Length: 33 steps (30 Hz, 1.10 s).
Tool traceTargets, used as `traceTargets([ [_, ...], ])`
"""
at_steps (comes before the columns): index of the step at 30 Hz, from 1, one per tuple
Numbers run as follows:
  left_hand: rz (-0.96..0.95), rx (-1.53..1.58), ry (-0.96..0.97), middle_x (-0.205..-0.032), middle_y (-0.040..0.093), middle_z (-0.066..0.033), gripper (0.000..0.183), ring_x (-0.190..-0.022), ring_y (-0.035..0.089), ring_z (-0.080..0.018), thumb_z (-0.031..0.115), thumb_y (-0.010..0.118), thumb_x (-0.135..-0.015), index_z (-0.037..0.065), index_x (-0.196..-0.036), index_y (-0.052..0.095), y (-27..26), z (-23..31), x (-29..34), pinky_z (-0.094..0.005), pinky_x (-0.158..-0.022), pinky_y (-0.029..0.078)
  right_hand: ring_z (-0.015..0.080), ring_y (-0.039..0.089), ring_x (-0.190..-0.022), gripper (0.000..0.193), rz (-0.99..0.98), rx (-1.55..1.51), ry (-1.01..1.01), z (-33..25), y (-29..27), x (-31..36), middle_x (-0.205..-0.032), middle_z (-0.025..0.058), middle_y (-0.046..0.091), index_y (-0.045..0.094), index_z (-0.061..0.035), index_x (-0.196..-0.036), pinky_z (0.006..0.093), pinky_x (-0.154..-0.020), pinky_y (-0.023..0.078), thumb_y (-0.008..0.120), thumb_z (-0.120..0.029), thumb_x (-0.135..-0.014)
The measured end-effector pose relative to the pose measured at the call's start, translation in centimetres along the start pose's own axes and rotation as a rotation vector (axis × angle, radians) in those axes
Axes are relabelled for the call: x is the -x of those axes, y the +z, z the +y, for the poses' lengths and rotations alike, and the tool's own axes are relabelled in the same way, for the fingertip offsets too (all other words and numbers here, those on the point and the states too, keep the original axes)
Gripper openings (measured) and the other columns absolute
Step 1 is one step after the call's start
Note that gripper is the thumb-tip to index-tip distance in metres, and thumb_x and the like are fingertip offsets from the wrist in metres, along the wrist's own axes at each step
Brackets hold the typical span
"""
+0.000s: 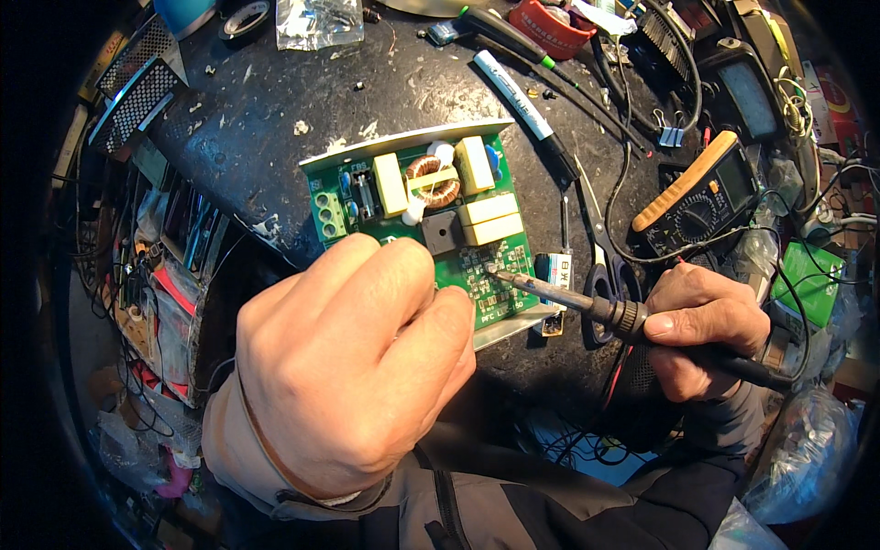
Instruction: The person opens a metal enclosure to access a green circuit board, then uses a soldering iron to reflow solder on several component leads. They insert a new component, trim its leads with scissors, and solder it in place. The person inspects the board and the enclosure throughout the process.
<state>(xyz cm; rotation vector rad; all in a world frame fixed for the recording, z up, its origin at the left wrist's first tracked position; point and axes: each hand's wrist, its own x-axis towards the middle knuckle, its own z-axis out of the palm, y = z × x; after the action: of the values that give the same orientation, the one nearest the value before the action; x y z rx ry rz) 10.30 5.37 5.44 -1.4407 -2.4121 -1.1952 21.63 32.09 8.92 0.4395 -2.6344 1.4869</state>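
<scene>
A green circuit board (449, 272) lies on the dark bench in front of me, a pale metal plate along its far and near edges. It carries yellow block capacitors (390, 184), a copper-wound ring coil (433, 181), a black square component (442, 235) and a green screw terminal (328, 214). My right hand (701, 328) grips a soldering iron (616, 316) by its handle. The iron's tip meets the small parts on the right of the board. My left hand (344, 367) is closed over the near left of the board, covering it; its fingertips and anything in them are hidden.
Beyond the board lie a white marker (513, 92), scissors (598, 229) and a small screwdriver (565, 220). A black multimeter (710, 203) with an orange-handled tool (686, 183) stands right, among cables. Perforated metal pieces (137, 105) are at far left. A plastic bag (319, 20) lies at the back.
</scene>
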Motion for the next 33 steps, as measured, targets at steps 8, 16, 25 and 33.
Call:
traceTargets([
  [8, -0.018, -0.002, 0.004, -0.066, 0.050, -0.0066, 0.020, -0.056, 0.051, -0.0206, -0.004, 0.078, -0.067, 0.000, -0.086, 0.072, -0.01, -0.08, -0.11, -0.0322, -0.050, 0.036, 0.0204, 0.067, -0.067, 0.029, -0.009, -0.002, 0.007, 0.09, -0.12, 0.03, -0.080, 0.0122, 0.069, 0.075, -0.0006, -0.103, 0.0302, -0.059, 0.052, 0.078, 0.001, -0.075],
  [16, -0.033, -0.017, -0.005, -0.066, 0.051, -0.0072, 0.019, -0.056, 0.052, -0.0211, -0.004, 0.078, -0.068, -0.001, -0.085, 0.071, -0.03, -0.05, -0.14, -0.0328, -0.050, 0.037, 0.0197, 0.064, -0.065, 0.025, 0.003, 0.015, 0.004, 0.30, -0.07, 0.25, -0.078, 0.0110, 0.068, 0.074, -0.0017, -0.101, 0.0306, -0.059, 0.050, 0.078, -0.002, -0.076],
  [25, -0.043, -0.013, -0.008, -0.066, 0.051, -0.0075, 0.019, -0.056, 0.052, -0.0214, -0.004, 0.078, -0.067, -0.001, -0.085, 0.071, -0.03, -0.02, -0.14, -0.0330, -0.050, 0.037, 0.0189, 0.061, -0.064, 0.023, 0.002, 0.032, 0.010, 0.17, 0.02, 0.18, -0.077, 0.0094, 0.066, 0.073, -0.0037, -0.100, 0.0309, -0.059, 0.047, 0.077, -0.005, -0.077],
  [33, 0.090, 0.064, -0.002, -0.064, 0.050, -0.0070, 0.019, -0.054, 0.049, -0.0189, -0.004, 0.078, -0.066, -0.001, -0.084, 0.072, 0.21, -0.40, 0.35, -0.0307, -0.050, 0.034, 0.0181, 0.060, -0.063, 0.022, 0.052, 0.094, -0.033, -0.27, 0.73, 0.03, -0.075, 0.0078, 0.065, 0.071, -0.0058, -0.096, 0.0309, -0.058, 0.046, 0.074, 0.000, -0.076],
])
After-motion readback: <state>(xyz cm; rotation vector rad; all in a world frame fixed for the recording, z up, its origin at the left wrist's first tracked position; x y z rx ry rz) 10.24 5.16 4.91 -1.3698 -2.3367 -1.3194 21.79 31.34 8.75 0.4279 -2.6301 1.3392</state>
